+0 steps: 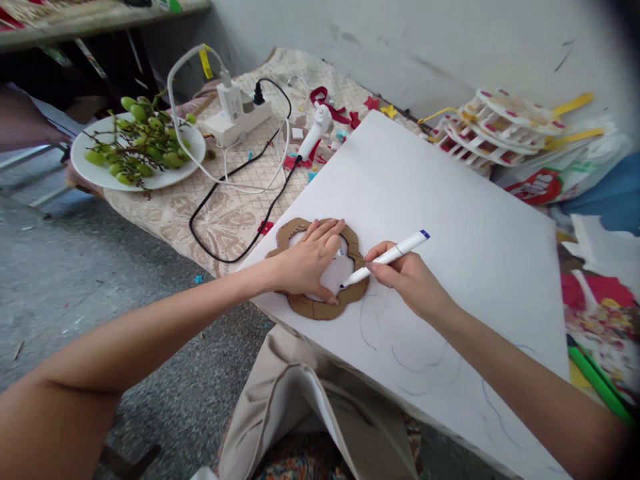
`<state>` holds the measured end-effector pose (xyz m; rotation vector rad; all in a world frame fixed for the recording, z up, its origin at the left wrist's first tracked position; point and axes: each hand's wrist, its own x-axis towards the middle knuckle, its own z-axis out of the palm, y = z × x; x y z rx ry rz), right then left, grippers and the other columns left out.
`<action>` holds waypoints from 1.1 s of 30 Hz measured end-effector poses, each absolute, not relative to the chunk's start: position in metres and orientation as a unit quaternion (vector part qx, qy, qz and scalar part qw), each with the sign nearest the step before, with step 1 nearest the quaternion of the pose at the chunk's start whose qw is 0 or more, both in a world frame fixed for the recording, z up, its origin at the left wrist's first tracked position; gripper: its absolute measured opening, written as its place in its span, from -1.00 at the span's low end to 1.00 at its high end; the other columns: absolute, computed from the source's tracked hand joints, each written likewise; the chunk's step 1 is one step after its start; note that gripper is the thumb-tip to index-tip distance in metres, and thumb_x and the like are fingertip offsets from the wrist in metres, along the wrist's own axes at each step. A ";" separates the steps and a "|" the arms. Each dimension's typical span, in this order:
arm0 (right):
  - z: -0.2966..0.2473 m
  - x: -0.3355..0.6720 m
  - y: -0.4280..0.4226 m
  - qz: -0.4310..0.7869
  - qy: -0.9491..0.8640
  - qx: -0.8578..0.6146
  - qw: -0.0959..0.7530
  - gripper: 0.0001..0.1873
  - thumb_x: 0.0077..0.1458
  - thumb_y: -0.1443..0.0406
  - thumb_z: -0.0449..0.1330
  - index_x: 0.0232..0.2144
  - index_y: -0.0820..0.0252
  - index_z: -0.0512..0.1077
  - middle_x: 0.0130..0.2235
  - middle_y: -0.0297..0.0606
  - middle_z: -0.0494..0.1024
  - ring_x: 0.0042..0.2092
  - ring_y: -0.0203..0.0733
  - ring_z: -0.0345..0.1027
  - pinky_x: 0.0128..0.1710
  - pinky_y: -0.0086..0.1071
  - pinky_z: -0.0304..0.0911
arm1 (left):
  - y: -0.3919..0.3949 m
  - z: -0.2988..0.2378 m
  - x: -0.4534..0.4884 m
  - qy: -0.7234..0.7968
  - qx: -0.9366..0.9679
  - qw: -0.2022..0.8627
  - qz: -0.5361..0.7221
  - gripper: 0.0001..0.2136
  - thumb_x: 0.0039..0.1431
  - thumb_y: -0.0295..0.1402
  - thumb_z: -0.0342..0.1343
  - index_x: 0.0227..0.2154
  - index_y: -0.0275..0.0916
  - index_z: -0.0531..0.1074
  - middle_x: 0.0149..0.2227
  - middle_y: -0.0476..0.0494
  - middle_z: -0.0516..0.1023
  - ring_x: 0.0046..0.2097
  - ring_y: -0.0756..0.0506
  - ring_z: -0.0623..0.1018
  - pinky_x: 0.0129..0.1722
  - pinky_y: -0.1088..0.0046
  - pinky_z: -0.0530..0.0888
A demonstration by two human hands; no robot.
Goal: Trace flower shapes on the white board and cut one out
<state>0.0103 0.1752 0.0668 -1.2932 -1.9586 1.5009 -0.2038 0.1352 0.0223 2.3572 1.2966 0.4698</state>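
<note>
The ring (320,309) is lying on the board (450,200), near its left corner. The left hand (319,252) is resting open across it, fingers spread. The right hand (407,272) is pinching the marker (390,255) between thumb and fingers, its tip pointing down at the ring's inner edge. Curved lines (416,371) are showing nearby on the board.

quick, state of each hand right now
Left hand: open, fingers spread, resting on the cardboard ring.
Right hand: closed, holding the white marker.
</note>
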 end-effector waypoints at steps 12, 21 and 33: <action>0.064 0.006 0.184 0.546 -0.694 -0.446 0.144 -0.83 0.03 0.21 0.19 -0.46 0.19 0.32 -0.63 -0.51 0.14 -0.56 -0.40 -0.05 -0.58 -0.43 -0.14 | 0.135 0.023 -0.204 0.462 0.845 0.208 0.172 -0.21 -0.16 0.07 0.31 -0.01 -0.36 0.15 0.35 -0.65 -0.16 0.38 -0.44 -0.14 0.31 -0.05 -0.13; 0.061 -0.006 0.195 0.576 -0.673 -0.454 0.098 -0.78 0.07 0.24 0.17 -0.52 0.18 0.25 -0.65 -0.51 0.14 -0.57 -0.42 -0.07 -0.57 -0.41 -0.16 | 0.135 0.022 -0.204 0.457 0.847 0.202 0.181 -0.24 -0.16 0.06 0.31 -0.03 -0.35 0.16 0.35 -0.66 -0.14 0.38 -0.45 -0.12 0.30 -0.08 -0.12; 0.081 -0.016 0.211 0.424 -0.793 -0.436 0.002 -0.82 0.02 0.24 0.14 -0.54 0.18 0.28 -0.60 -0.46 0.18 -0.53 -0.37 0.02 -0.53 -0.39 -0.07 | 0.134 0.022 -0.205 0.459 0.844 0.205 0.185 -0.25 -0.21 0.01 0.37 -0.05 -0.33 0.18 0.35 -0.66 -0.13 0.38 -0.45 -0.11 0.30 -0.07 -0.11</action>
